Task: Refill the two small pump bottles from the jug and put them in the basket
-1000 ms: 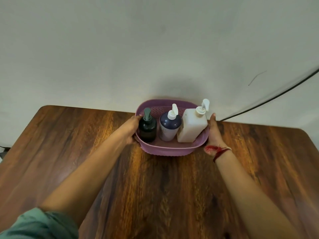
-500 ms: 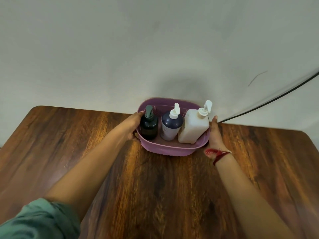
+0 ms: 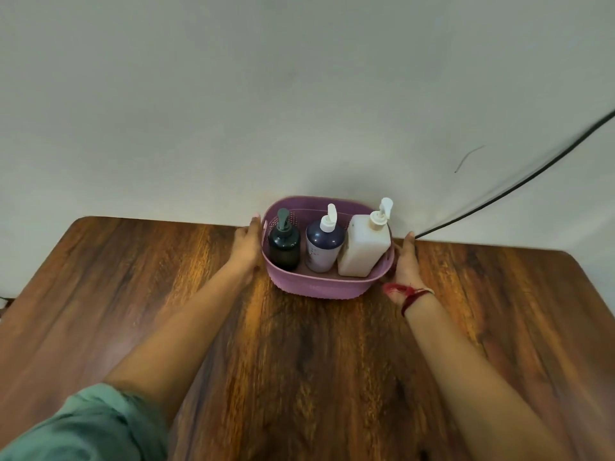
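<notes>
A purple perforated basket [image 3: 321,288] stands at the table's far edge, close to the wall. Inside it stand three bottles: a small dark green pump bottle [image 3: 284,245] on the left, a small dark purple bottle with a white pump [image 3: 323,245] in the middle, and a larger white pump bottle [image 3: 364,249] leaning on the right. My left hand [image 3: 248,242] lies against the basket's left side with straight fingers. My right hand [image 3: 406,261], a red thread at its wrist, lies along the right side, fingers also straight.
The dark wooden table [image 3: 299,377] stretches from the basket towards me. A pale wall rises directly behind the basket. A black cable [image 3: 506,194] runs down the wall to the table's back edge just right of my right hand.
The basket has slid away from me towards the wall, both hands moving with it. My left hand's fingers have straightened along the basket's side.
</notes>
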